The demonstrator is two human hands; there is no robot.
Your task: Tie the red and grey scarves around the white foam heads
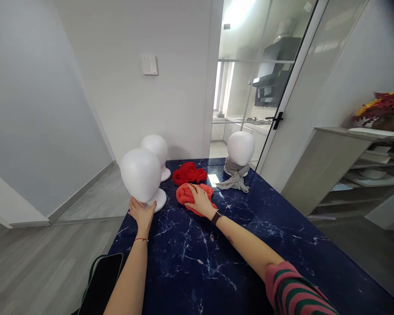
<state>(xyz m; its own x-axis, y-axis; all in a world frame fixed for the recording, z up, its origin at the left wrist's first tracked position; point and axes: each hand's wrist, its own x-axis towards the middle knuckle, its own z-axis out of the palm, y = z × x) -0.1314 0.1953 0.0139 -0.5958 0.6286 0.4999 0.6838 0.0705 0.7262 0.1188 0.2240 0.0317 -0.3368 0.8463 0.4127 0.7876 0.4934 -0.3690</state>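
A white foam mannequin head [140, 173] stands at the table's left edge. My left hand [142, 213] is at its neck, thumb and fingers round it, just above the round base. My right hand [202, 202] lies on top of a bundled coral scarf [184, 194], fingers spread over the cloth. Right behind that is a bundled red scarf [188, 173]. Another white mannequin head [157, 148] stands behind the first, partly hidden by it. At the far right corner, a third mannequin head [241, 148] wears a grey scarf [235, 177] knotted round its neck.
The dark blue marbled table [197, 258] reaches towards me. A phone [103, 280] is at the lower left. Behind the table are a wall with a switch [149, 65] and a glass door [249, 92]. Shelves [354, 175] stand to the right.
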